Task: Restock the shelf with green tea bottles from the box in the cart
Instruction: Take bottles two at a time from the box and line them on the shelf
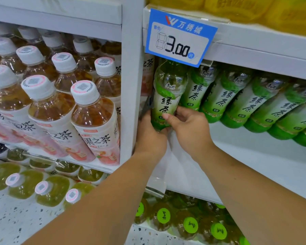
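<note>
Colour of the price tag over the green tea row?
The price tag is blue with a white panel; head view.

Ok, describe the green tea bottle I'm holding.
The green tea bottle is clear plastic, with a green-and-white label and black characters. It is near upright between the white post and matching bottles, cap hidden behind the blue price tag. The left hand grips its base; the right hand pinches its front.

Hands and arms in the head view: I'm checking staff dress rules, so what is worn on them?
Nothing worn is visible. The left hand and right hand are ungloved, with no rings showing. The left forearm and right forearm are bare to the frame's edge: no sleeve, watch or bracelet in view.
</note>
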A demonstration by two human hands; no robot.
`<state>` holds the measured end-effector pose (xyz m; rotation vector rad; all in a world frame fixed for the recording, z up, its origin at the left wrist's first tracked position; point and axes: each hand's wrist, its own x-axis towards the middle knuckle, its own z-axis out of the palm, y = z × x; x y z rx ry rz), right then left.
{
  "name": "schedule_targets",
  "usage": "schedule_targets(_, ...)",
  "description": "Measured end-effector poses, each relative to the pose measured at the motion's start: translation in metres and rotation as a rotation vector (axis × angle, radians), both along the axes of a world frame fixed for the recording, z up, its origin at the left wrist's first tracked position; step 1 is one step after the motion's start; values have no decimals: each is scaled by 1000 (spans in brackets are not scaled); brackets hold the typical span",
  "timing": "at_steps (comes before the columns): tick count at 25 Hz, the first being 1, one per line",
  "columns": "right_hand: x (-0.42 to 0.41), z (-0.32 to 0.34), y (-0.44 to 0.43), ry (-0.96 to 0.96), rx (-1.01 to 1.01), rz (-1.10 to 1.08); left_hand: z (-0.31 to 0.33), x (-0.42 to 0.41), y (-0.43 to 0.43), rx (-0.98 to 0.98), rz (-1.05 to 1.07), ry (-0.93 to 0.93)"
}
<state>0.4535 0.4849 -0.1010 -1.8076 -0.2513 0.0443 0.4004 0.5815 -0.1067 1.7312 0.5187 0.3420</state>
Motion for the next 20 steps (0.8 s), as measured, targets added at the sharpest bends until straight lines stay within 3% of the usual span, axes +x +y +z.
schedule_targets(5, 0, -1, 3, 55, 50, 0, 0, 1, 2, 41, -5, 26)
schedule_targets(9, -7, 1, 6, 183, 200, 23, 1, 1, -2, 151, 49, 130)
schedule_targets(15, -32, 8, -24, 386, 32, -98, 7, -23, -11, 218, -28, 191)
schedule_targets(20, -76, 20, -69, 567, 56, -161, 23, -59, -11, -7, -129, 328)
